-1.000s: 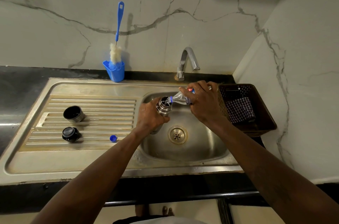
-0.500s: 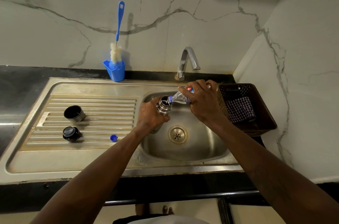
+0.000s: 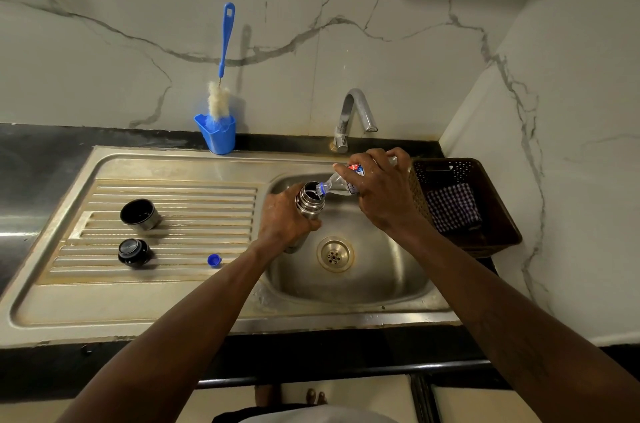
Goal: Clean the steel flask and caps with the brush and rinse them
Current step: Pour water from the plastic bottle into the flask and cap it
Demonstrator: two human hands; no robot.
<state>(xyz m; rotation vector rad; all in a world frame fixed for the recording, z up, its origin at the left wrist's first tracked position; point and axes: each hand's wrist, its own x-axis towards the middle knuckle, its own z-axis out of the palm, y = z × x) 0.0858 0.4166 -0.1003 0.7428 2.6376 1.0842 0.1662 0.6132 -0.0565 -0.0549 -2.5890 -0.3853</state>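
Steel flask (image 3: 309, 201): held over sink basin (image 3: 381, 287), mouth open; left grip (image 3: 286, 219) clamped round its body.
Plastic bottle (image 3: 337, 185): tilted, neck at the flask mouth; right grip (image 3: 382, 195) clamped round it.
Cup cap (image 3: 140, 214), stopper (image 3: 133, 251), blue bottle cap (image 3: 214, 260): on drainboard (image 3: 194, 201).
Brush (image 3: 221, 86): standing in blue holder (image 3: 217, 140).

Count as found: you have two hands engaged, your left hand (image 3: 282, 218) gripping one steel flask (image 3: 310, 205), your right hand (image 3: 384, 194) holding one plastic bottle (image 3: 337, 184); well left of your grip, two flask caps, namely one cup-shaped cap (image 3: 140, 214) and one black stopper (image 3: 133, 252); nearer the grip, one blue bottle cap (image 3: 214, 260); beyond it to the left, one brush (image 3: 221, 83) in one blue holder (image 3: 216, 137); just beyond, one tap (image 3: 353, 114); right of the grip, one basket (image 3: 450, 166) with one checked cloth (image 3: 452, 206); below it, one drain (image 3: 335, 253).
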